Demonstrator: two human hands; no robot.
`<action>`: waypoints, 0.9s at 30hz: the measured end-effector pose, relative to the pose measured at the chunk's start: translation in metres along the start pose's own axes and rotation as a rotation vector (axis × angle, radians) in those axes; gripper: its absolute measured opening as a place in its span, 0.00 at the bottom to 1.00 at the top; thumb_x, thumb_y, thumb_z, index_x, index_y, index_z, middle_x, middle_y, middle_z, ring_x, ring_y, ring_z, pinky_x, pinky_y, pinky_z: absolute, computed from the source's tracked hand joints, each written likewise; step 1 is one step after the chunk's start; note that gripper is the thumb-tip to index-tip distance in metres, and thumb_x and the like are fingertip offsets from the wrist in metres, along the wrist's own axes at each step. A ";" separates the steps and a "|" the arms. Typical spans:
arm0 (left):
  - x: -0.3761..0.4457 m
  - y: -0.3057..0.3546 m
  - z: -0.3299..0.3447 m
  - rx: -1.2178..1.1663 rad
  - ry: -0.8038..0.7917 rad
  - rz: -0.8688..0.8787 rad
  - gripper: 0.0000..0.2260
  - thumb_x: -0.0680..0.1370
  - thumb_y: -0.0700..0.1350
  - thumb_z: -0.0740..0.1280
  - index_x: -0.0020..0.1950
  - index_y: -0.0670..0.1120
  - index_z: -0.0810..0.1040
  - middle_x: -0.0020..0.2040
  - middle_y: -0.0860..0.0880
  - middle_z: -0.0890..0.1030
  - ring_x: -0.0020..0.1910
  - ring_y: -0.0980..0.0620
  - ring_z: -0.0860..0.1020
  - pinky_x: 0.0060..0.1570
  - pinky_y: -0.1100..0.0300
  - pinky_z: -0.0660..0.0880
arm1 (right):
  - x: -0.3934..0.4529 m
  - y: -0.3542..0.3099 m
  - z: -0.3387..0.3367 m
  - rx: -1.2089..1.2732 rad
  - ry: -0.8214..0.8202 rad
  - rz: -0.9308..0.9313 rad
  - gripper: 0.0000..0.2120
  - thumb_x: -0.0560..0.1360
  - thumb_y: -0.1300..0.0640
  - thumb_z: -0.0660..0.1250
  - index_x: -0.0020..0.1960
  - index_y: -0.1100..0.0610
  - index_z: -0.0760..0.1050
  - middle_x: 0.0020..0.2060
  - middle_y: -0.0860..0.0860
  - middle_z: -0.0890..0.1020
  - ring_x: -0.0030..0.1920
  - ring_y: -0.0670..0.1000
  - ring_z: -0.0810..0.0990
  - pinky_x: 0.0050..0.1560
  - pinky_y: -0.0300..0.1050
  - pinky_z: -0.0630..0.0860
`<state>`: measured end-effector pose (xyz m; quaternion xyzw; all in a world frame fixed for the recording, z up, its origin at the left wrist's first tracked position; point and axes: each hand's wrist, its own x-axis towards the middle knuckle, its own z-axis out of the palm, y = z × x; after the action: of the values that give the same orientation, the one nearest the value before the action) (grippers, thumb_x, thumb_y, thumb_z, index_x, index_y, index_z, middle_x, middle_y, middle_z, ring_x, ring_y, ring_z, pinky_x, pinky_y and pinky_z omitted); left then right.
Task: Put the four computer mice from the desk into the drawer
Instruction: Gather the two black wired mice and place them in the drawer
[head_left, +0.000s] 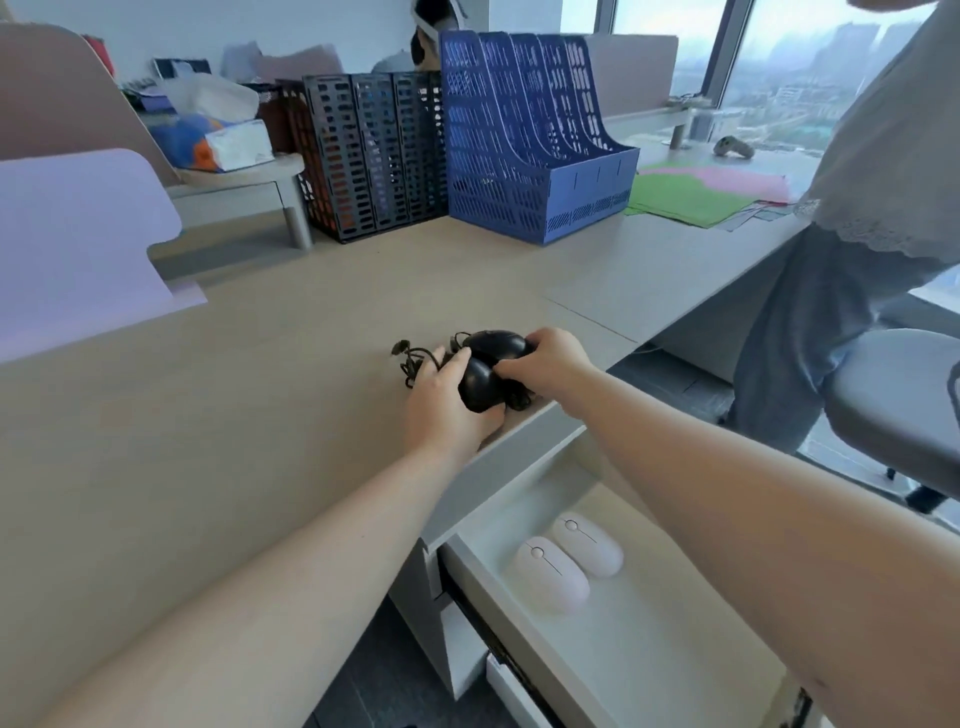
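Two black wired mice lie close together near the desk's front edge. My left hand (447, 402) grips the nearer black mouse (479, 385). My right hand (548, 364) is closed over the farther black mouse (493, 344). Their tangled black cables (413, 361) trail to the left on the desk. Below the desk edge the white drawer (639, 639) stands pulled out, and two pale pink wireless mice (553, 574) (589, 543) lie side by side inside it.
A blue file rack (530, 140) and a black one (374, 150) stand at the back of the desk (234, 405). A lilac divider (78, 244) is at the left. Another person (852, 218) and a grey chair (893, 405) are at the right.
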<state>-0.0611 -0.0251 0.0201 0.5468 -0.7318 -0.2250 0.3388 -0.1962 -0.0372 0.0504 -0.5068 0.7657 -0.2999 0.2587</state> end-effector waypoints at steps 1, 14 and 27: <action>-0.009 0.005 0.001 -0.010 -0.011 0.002 0.30 0.69 0.47 0.74 0.70 0.48 0.70 0.74 0.44 0.65 0.71 0.48 0.66 0.66 0.58 0.65 | -0.009 0.004 -0.005 -0.007 0.007 0.015 0.08 0.66 0.55 0.69 0.40 0.59 0.74 0.34 0.54 0.74 0.36 0.54 0.74 0.35 0.43 0.70; -0.119 0.052 0.020 -0.080 -0.028 0.069 0.33 0.68 0.50 0.75 0.71 0.46 0.68 0.75 0.45 0.64 0.72 0.49 0.65 0.65 0.57 0.66 | -0.100 0.070 -0.041 0.226 0.053 0.144 0.14 0.65 0.55 0.71 0.47 0.62 0.78 0.37 0.52 0.78 0.36 0.50 0.76 0.33 0.40 0.71; -0.192 0.058 0.109 0.018 -0.233 0.019 0.29 0.72 0.50 0.71 0.72 0.51 0.67 0.75 0.49 0.62 0.72 0.48 0.64 0.64 0.53 0.70 | -0.143 0.174 -0.058 0.060 -0.037 0.291 0.15 0.65 0.53 0.71 0.48 0.61 0.78 0.38 0.53 0.80 0.39 0.52 0.78 0.39 0.43 0.74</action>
<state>-0.1469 0.1704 -0.0603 0.5129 -0.7736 -0.2771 0.2485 -0.2941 0.1609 -0.0225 -0.3877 0.8168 -0.2727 0.3287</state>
